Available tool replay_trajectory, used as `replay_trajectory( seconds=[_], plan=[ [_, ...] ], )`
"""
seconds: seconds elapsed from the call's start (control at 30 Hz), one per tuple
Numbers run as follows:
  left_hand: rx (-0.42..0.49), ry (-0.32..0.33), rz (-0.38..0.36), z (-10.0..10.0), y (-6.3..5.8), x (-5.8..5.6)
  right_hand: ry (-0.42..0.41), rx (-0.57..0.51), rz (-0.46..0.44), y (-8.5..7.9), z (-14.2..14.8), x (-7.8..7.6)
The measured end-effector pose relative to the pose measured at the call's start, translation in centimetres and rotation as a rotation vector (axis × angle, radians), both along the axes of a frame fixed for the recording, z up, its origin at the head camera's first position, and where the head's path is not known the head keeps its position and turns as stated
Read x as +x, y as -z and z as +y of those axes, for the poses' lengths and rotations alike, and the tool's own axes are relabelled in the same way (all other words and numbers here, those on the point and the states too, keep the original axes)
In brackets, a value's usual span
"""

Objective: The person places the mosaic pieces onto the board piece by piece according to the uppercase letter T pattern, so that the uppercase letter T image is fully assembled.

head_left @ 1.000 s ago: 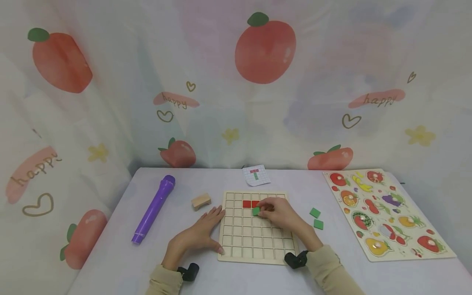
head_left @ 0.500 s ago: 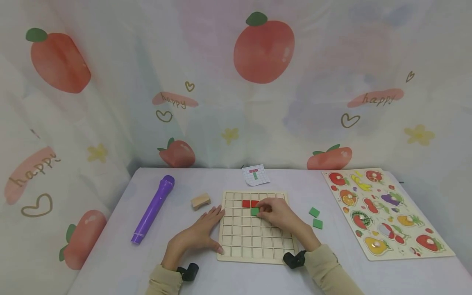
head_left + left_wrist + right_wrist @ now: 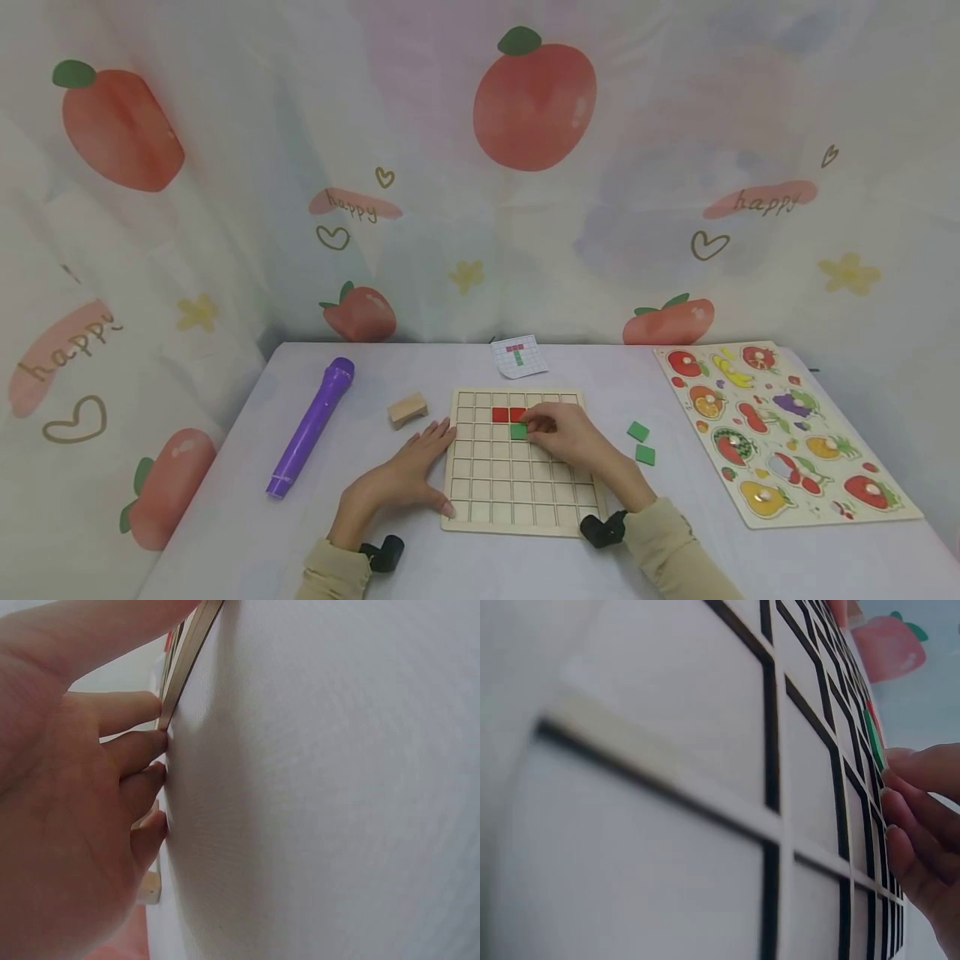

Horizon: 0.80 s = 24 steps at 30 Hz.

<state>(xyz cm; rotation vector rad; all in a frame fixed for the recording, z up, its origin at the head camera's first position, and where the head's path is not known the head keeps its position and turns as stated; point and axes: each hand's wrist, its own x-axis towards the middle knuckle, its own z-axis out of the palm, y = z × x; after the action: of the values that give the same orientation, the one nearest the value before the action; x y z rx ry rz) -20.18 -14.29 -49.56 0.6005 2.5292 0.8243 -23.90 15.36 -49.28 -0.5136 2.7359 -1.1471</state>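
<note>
In the head view a wooden grid board lies on the table. Red square tiles sit side by side in its second row, partly covered on the right by my fingers. Just below them is a green square tile, lying nearly flat at a cell. My right hand pinches this tile's right edge with curled fingers; the right wrist view shows the fingertips against the green tile. My left hand rests at the board's left edge, fingers extended and touching it, as the left wrist view also shows.
Two loose green tiles lie right of the board. Behind it is a paper card with a red and green T pattern. Left are a wooden block and a purple microphone-shaped stick. A fruit puzzle board lies far right.
The green tile at my right fingertips has shifted slightly left and settled flatter against the board just below the red tiles. My left hand stays in place.
</note>
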Motion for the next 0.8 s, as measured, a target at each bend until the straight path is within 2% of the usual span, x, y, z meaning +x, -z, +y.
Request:
replay_trajectory(
  seconds=[0.3, 0.8],
  plan=[
    [-0.003, -0.006, -0.007, 0.1, -0.1, 0.1, 0.029, 0.000, 0.042, -0.4, 1.8, 0.9],
    [-0.001, -0.016, -0.013, 0.1, 0.0, 0.1, 0.146, 0.029, 0.089, -0.4, 5.5, 1.8]
  ],
)
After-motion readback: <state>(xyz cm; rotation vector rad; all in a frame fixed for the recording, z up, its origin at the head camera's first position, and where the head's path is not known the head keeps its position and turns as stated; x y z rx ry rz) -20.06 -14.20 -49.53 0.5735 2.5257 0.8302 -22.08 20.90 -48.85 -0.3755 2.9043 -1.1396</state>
